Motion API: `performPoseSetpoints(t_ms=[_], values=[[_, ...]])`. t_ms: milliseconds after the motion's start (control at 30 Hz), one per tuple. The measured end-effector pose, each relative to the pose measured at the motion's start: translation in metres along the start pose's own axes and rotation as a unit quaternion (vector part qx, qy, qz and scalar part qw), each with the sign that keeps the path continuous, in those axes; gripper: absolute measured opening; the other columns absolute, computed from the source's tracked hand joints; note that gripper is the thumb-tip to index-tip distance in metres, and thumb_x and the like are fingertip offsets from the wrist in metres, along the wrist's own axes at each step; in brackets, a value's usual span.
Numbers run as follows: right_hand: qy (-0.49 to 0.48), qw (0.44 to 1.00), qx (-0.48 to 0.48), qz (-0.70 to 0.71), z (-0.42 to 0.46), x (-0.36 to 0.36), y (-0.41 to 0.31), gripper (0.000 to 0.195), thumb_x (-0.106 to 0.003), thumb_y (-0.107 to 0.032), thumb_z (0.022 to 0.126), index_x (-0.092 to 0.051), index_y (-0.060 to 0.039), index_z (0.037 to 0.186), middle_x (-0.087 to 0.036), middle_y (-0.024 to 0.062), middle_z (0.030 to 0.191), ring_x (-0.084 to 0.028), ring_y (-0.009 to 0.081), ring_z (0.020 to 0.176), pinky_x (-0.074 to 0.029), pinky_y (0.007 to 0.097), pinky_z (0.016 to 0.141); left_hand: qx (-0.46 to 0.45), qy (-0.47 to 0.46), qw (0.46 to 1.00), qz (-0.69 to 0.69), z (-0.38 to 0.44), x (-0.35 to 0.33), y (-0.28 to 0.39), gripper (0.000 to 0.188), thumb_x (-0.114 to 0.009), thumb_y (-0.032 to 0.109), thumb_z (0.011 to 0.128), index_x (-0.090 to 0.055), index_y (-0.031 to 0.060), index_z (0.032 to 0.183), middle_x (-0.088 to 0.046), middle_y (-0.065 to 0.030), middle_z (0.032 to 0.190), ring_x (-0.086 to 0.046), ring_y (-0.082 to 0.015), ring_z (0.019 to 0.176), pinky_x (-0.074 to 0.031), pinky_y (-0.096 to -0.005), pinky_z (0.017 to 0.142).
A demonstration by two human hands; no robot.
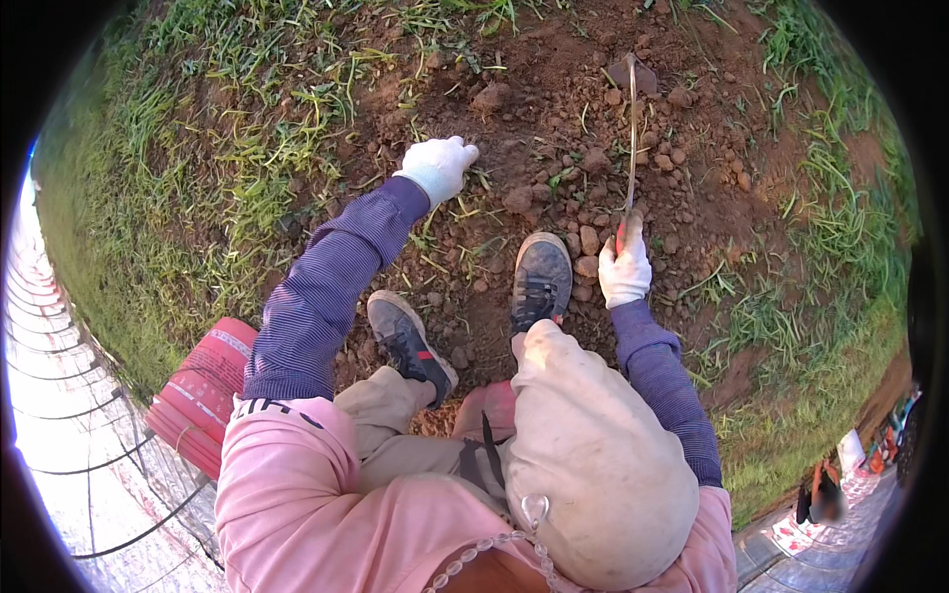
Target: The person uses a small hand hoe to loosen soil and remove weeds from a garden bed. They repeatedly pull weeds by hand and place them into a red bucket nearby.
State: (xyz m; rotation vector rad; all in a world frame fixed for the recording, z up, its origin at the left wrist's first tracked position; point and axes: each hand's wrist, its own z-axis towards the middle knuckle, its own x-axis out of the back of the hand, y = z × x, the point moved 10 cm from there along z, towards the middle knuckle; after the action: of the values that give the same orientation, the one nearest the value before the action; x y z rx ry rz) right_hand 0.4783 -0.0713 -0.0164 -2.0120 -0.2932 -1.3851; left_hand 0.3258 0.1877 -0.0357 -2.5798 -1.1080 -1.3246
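My right hand [625,268], in a white work glove, is closed round the red handle of a hand hoe [632,141]. The hoe's thin metal shaft points away from me, and its dark blade lies against the brown soil at the top right. My left hand [442,167], gloved in white too, is held low over the loose soil [511,133] beside some cut green stems. Its fingers are curled, and whether they pinch anything is hidden. Small clods [589,241] lie between the hoe handle and my right shoe.
Both my shoes [543,278] stand on the soil. A red plastic bucket [200,393] lies at my left. Green plants [259,170] cover the ground left and right. Pale sheeting with dark hoops [81,459] is at the lower left; a person [823,500] is far off at the lower right.
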Motion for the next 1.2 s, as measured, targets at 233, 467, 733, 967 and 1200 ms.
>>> performPoseSetpoints(t_ms=[233, 467, 733, 967, 1200], values=[[0.029, 0.999, 0.018, -0.008, -0.001, 0.0, 0.002, 0.061, -0.058, -0.022, 0.078, -0.032, -0.017, 0.133, -0.058, 0.0156, 0.085, -0.06, 0.0376, 0.069, -0.049, 0.0477, 0.06, 0.002, 0.121, 0.992, -0.018, -0.016, 0.052, -0.011, 0.03, -0.061, 0.02, 0.071, -0.06, 0.0072, 0.098, -0.056, -0.0125, 0.089, -0.06, -0.031, 0.085, -0.05, -0.0405, 0.072], [0.042, 0.998, 0.035, -0.005, -0.002, 0.002, -0.002, 0.061, -0.058, -0.022, 0.079, -0.032, -0.0175, 0.134, -0.058, 0.0156, 0.085, -0.059, 0.0373, 0.069, -0.048, 0.047, 0.06, 0.009, 0.107, 0.975, -0.192, -0.004, 0.023, -0.02, 0.033, -0.061, 0.021, 0.075, -0.055, 0.0055, 0.104, -0.06, -0.014, 0.096, -0.059, -0.0314, 0.088, -0.049, -0.0399, 0.074], [0.048, 0.998, 0.041, -0.006, -0.003, -0.002, -0.002, 0.063, -0.058, -0.022, 0.078, -0.031, -0.017, 0.134, -0.059, 0.0159, 0.086, -0.06, 0.0378, 0.066, -0.049, 0.0476, 0.059, -0.044, -0.075, 0.99, 0.11, -0.052, -0.045, -0.001, 0.035, -0.06, 0.019, 0.074, -0.055, 0.0125, 0.108, -0.056, -0.0121, 0.095, -0.061, -0.0302, 0.085, -0.05, -0.0421, 0.07], [0.04, 0.999, 0.027, -0.013, -0.002, 0.001, 0.0, 0.061, -0.059, -0.021, 0.077, -0.033, -0.0161, 0.132, -0.058, 0.0155, 0.086, -0.06, 0.0375, 0.068, -0.049, 0.0474, 0.06, 0.156, 0.263, 0.904, -0.298, -0.074, 0.032, -0.106, 0.028, -0.065, 0.019, 0.072, -0.061, 0.0019, 0.094, -0.057, -0.0144, 0.101, -0.06, -0.0313, 0.084, -0.049, -0.0358, 0.075], [0.024, 0.999, 0.029, 0.003, -0.002, -0.004, -0.004, 0.063, -0.059, -0.02, 0.077, -0.032, -0.0163, 0.134, -0.059, 0.0171, 0.089, -0.06, 0.0384, 0.072, -0.048, 0.0474, 0.062, -0.038, -0.028, 0.998, -0.046, -0.061, -0.074, 0.005, 0.031, -0.064, 0.021, 0.066, -0.06, 0.0062, 0.093, -0.056, -0.0157, 0.092, -0.059, -0.0341, 0.084, -0.049, -0.0407, 0.075]])
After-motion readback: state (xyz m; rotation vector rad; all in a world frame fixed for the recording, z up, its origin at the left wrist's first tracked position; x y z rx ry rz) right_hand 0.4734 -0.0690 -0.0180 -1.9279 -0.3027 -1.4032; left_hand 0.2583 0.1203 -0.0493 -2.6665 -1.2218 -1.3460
